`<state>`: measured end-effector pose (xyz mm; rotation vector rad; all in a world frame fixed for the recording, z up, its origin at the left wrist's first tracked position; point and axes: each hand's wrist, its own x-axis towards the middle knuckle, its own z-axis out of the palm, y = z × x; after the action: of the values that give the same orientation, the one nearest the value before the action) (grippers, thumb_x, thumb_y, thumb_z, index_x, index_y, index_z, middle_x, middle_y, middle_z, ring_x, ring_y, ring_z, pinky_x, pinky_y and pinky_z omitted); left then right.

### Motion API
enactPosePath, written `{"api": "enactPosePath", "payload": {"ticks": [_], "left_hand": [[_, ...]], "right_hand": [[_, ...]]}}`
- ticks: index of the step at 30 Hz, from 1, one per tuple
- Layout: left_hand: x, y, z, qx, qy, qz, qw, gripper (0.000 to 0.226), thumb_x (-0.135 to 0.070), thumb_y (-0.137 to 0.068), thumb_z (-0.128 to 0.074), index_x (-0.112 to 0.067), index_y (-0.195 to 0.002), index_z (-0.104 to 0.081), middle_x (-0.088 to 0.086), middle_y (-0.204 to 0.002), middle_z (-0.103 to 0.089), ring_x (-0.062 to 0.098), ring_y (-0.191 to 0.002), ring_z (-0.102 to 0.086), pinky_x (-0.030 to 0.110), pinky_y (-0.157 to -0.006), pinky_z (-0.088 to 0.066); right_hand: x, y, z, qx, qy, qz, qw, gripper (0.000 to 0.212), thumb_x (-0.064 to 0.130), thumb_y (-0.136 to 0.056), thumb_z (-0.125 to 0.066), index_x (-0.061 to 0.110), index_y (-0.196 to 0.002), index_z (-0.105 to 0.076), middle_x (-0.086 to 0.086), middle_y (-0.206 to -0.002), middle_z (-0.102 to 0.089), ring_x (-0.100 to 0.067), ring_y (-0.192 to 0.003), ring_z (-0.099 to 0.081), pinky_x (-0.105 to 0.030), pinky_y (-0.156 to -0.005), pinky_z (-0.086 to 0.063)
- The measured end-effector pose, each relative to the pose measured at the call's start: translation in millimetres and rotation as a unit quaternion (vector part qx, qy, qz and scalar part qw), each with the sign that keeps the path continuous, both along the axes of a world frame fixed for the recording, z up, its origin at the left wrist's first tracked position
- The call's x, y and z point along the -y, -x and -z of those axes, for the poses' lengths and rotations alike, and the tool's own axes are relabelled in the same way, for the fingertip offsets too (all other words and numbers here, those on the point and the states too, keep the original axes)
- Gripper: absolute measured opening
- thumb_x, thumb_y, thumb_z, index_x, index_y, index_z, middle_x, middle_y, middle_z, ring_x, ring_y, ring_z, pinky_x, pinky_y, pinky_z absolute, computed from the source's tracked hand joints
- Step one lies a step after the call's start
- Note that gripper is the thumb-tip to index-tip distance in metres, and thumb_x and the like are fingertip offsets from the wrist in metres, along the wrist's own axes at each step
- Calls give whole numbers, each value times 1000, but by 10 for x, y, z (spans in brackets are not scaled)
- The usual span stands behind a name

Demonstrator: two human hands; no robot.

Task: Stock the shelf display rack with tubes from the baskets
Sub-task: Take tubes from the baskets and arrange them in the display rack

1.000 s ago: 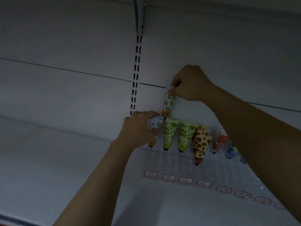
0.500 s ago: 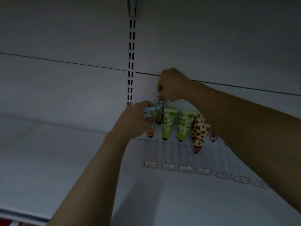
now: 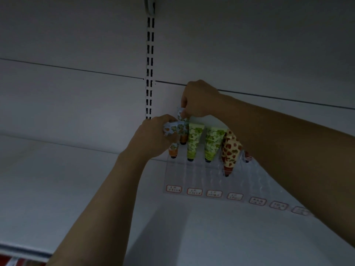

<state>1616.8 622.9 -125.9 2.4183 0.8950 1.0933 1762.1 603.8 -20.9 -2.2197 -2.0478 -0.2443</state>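
A clear display rack (image 3: 194, 175) with small red-edged labels stands on the white shelf. My right hand (image 3: 199, 100) pinches the crimped top of a blue tube with orange fruit print (image 3: 182, 129) at the rack's back left corner. My left hand (image 3: 153, 139) grips a second blue-and-orange tube (image 3: 172, 148) just left of it, its cap down at the rack. Two green tubes (image 3: 194, 141) stand to the right, then a cream tube with red strawberries (image 3: 229, 150). My right forearm hides the rack's back right part.
A slotted white upright (image 3: 150, 60) runs up the back panel above my hands. The shelf board (image 3: 57, 179) spreads out left of the rack. Its front edge (image 3: 23, 250) shows at the lower left, with something red below it.
My right hand has come down with its tube from above the rack to the back row beside my left hand. The view has shifted slightly, and my forearm now covers the tubes at the right.
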Motion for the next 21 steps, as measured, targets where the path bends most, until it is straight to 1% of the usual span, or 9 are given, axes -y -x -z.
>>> {"api": "enactPosePath", "payload": {"ticks": [2, 5, 10, 12, 13, 15, 17, 19, 21], "left_hand": [[26, -8, -35, 3, 23, -7, 1000, 22, -33, -92, -60, -18, -107, -65, -6, -84, -65, -1, -65, -57, 2, -57, -41], [26, -43, -101, 29, 73, -15, 997, 28, -33, -99, -46, -14, -102, -66, -2, -86, -66, 1, -64, -54, 2, -51, -37], [-3, -81, -179, 45, 158, -7, 986, 23, -32, -94, -55, -11, -92, -65, -4, -72, -59, 3, -59, -51, 4, -43, -34], [-18, -127, -181, 82, 206, 0, 975, 25, -26, -93, -55, -3, -90, -63, 8, -76, -63, 14, -64, -57, 11, -57, -49], [-32, -138, -192, 111, 258, 9, 960, 23, -22, -93, -55, 0, -88, -62, 13, -81, -64, 18, -70, -60, 23, -68, -57], [-39, -106, -237, 156, 365, 29, 917, 20, -17, -94, -54, -3, -84, -64, 11, -86, -66, 18, -76, -63, 37, -70, -60], [-57, -10, -244, 148, 382, 68, 910, 24, -21, -98, -51, -9, -87, -70, 6, -87, -69, 15, -79, -65, 31, -66, -59], [-57, 103, -209, 141, 366, 109, 913, 28, -26, -100, -48, -12, -97, -72, 4, -91, -72, 12, -82, -67, 29, -70, -58], [-87, 178, -149, 163, 393, 131, 896, 29, -26, -100, -48, -10, -104, -71, 5, -97, -72, 15, -87, -68, 32, -76, -59]], "right_hand": [[18, 0, -23, -11, 20, 9, 1000, 37, 31, -79, -77, 1, -100, -72, -12, -93, -72, -23, -80, -68, -35, -74, -59], [46, 7, -40, -28, 28, 14, 999, 33, 28, -80, -76, 0, -98, -72, -13, -85, -72, -23, -71, -70, -35, -68, -60], [-19, 73, -36, -10, 41, 23, 999, 26, 21, -82, -74, -1, -95, -70, -14, -84, -71, -23, -67, -67, -31, -62, -59], [-16, 72, -28, -3, 58, 18, 998, 24, 21, -85, -70, -1, -95, -70, -14, -88, -70, -23, -71, -67, -31, -63, -58], [-20, 64, -17, 4, 56, 8, 998, 24, 20, -86, -68, 0, -97, -70, -14, -93, -70, -25, -77, -67, -33, -68, -58], [-17, 51, 13, 16, 33, -19, 999, 25, 20, -88, -64, -1, -102, -70, -13, -102, -69, -27, -90, -65, -34, -77, -56], [7, 59, 35, 22, 21, -31, 999, 25, 19, -88, -63, -1, -100, -70, -14, -101, -68, -27, -90, -63, -30, -72, -52], [38, 65, 35, 27, 26, -38, 999, 23, 17, -88, -62, -2, -101, -69, -14, -101, -68, -27, -89, -63, -29, -67, -50], [79, 71, 22, 20, 33, -50, 998, 23, 16, -89, -62, 2, -108, -66, -10, -105, -64, -25, -93, -62, -26, -66, -47]]}}
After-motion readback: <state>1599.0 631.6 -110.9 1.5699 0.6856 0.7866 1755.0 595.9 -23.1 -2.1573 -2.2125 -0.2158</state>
